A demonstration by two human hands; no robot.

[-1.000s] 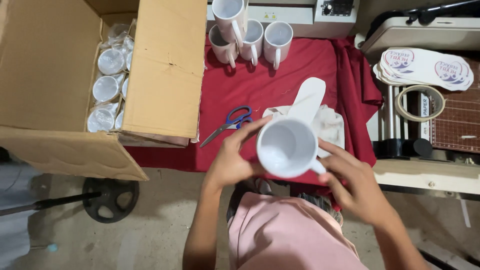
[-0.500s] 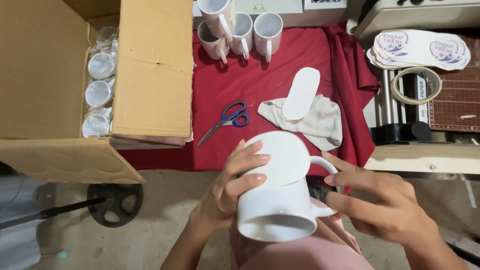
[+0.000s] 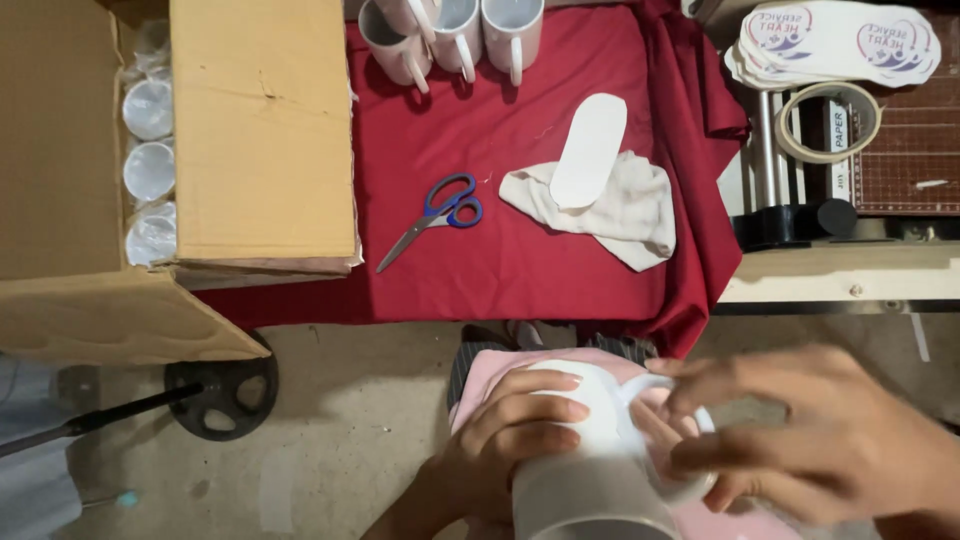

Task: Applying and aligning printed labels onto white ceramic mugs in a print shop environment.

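A plain white mug (image 3: 590,470) is held low over my lap, its base turned toward me. My left hand (image 3: 495,450) wraps around its left side with the fingers across the body. My right hand (image 3: 800,440) is on its right side with the fingers at the handle, slightly blurred. On the red cloth (image 3: 520,250) above lie blue-handled scissors (image 3: 440,215) and a white oblong sheet (image 3: 588,150) on a crumpled white rag (image 3: 620,205).
Three white mugs (image 3: 455,30) stand at the cloth's far edge. An open cardboard box (image 3: 250,140) on the left holds wrapped mugs (image 3: 148,170). At right are printed oblong sheets (image 3: 835,45), a tape roll (image 3: 828,122) and a cutting mat (image 3: 915,150). A black stand base (image 3: 220,385) rests on the floor.
The mug has come down from above the table into my lap and turned from mouth-up to base toward me. Both hands came down with it.
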